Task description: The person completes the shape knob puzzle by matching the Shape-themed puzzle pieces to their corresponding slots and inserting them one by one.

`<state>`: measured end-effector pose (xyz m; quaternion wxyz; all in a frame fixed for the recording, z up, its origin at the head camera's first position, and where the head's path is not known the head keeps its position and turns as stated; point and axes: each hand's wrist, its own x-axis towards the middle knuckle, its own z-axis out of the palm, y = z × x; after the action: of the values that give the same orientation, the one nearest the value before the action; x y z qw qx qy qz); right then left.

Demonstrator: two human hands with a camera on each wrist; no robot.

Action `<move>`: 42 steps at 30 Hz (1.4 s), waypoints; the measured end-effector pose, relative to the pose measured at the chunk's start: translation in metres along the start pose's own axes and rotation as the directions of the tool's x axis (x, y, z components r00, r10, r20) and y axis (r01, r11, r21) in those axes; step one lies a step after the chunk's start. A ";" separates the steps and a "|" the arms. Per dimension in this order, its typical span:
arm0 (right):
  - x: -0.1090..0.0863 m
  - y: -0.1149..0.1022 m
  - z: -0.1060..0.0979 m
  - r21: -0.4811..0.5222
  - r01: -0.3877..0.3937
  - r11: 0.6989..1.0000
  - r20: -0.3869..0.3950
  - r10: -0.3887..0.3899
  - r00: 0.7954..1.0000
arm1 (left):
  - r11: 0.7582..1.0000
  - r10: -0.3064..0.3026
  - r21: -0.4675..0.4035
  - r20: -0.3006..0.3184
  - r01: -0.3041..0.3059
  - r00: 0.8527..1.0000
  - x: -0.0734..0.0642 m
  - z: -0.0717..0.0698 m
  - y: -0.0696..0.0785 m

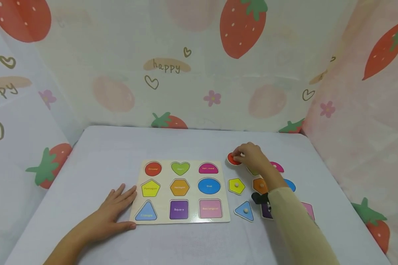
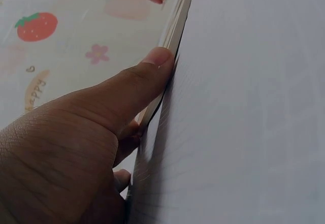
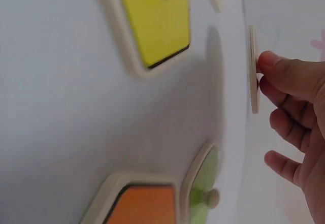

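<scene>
My right hand [image 1: 254, 159] pinches the small knob of a round red puzzle piece [image 1: 231, 159] between thumb and fingers, past the board's upper right corner. In the right wrist view the wooden disc [image 3: 253, 82] is seen edge-on, raised off the tabletop, its other fingers loosely bent. My left hand [image 1: 112, 210] lies at the left side of the wooden shape board [image 1: 194, 177], fingers spread. Its thumb [image 2: 152, 64] touches the board's edge. The board shows printed, labelled shapes in rows, including a red circle [image 1: 153, 169] at upper left.
Right of the board lie several knobbed pieces: a yellow pentagon [image 1: 234, 189], blue triangle [image 1: 244, 211], orange hexagon [image 1: 258, 184], blue oval [image 1: 290, 184] and magenta half round [image 1: 277, 166]. A green piece [image 3: 200, 188], purple square [image 1: 266, 211] and pink piece [image 1: 308, 209] are partly hidden by my right arm.
</scene>
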<state>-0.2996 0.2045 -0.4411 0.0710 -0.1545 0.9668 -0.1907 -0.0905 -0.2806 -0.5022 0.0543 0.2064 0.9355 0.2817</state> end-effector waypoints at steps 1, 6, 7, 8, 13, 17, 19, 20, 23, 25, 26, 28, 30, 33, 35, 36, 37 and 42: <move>0.001 -0.004 -0.001 0.010 0.011 1.000 -0.007 -0.011 1.000 | 1.000 -0.009 0.001 0.004 0.009 1.000 0.000 0.000 0.000; 0.009 -0.026 -0.001 0.025 0.055 0.998 -0.048 -0.054 0.997 | 0.999 -0.047 0.007 0.031 0.047 0.998 0.003 -0.002 0.000; 0.011 -0.030 0.000 0.014 0.068 0.998 -0.058 -0.067 0.996 | 0.999 -0.050 0.005 0.033 0.050 0.998 0.003 -0.002 0.000; 0.014 -0.034 0.001 0.006 0.077 0.997 -0.066 -0.076 0.995 | 0.999 -0.053 0.001 0.034 0.053 0.998 0.003 -0.003 0.001; 0.023 -0.058 0.005 -0.037 0.139 0.990 -0.074 -0.142 0.987 | 0.998 -0.060 -0.020 0.034 0.060 0.998 0.003 -0.002 0.003; 0.028 -0.073 0.009 -0.050 0.162 0.986 -0.064 -0.165 0.984 | 0.999 -0.047 -0.024 0.028 0.048 0.999 0.004 -0.002 0.003; 0.030 -0.079 0.012 -0.054 0.170 0.984 -0.061 -0.173 0.983 | 0.999 -0.041 -0.017 0.026 0.042 0.999 0.004 -0.002 0.003; 0.032 -0.083 0.014 -0.052 0.176 0.983 -0.060 -0.179 0.982 | 0.999 -0.040 -0.014 0.025 0.040 0.999 0.004 -0.002 0.003; 0.036 -0.093 0.018 -0.034 0.192 0.981 -0.055 -0.194 0.979 | 0.999 -0.045 -0.002 0.032 0.045 0.998 0.004 -0.002 0.003; 0.039 -0.101 0.021 -0.018 0.206 0.978 -0.050 -0.207 0.977 | 0.999 -0.051 -0.003 0.033 0.051 0.998 0.003 -0.002 0.002; 0.041 -0.105 0.023 -0.012 0.211 0.977 -0.047 -0.212 0.976 | 0.999 -0.054 -0.004 0.033 0.054 0.998 0.003 -0.002 0.002; 0.043 -0.113 0.027 0.001 0.216 0.976 -0.043 -0.215 0.976 | 0.998 -0.061 -0.007 0.037 0.062 0.997 0.002 -0.002 0.003; 0.045 -0.121 0.031 0.013 0.219 0.976 -0.041 -0.219 0.975 | 0.998 -0.063 -0.011 0.039 0.064 0.997 0.002 -0.002 0.003; 0.050 -0.134 0.039 0.017 0.236 0.972 -0.052 -0.235 0.971 | 0.998 -0.058 -0.009 0.039 0.059 0.998 0.002 -0.002 0.002; 0.052 -0.143 0.044 0.005 0.262 0.965 -0.065 -0.262 0.963 | 0.999 -0.052 -0.005 0.036 0.053 0.998 0.002 -0.002 0.002; 0.052 -0.148 0.047 -0.001 0.273 0.962 -0.072 -0.273 0.959 | 0.999 -0.048 -0.002 0.034 0.048 0.998 0.002 -0.002 0.001; 0.053 -0.153 0.049 -0.015 0.285 0.958 -0.076 -0.285 0.955 | 0.999 -0.045 0.002 0.033 0.045 0.998 0.002 -0.002 0.001; 0.054 -0.176 0.060 -0.025 0.302 0.953 -0.077 -0.303 0.950 | 0.999 -0.048 0.010 0.033 0.047 0.998 0.003 -0.001 0.000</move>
<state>-0.2909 0.0114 -0.4319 0.0013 -0.2935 0.9350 -0.1991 -0.0934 -0.2803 -0.5016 0.0754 0.1889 0.9404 0.2727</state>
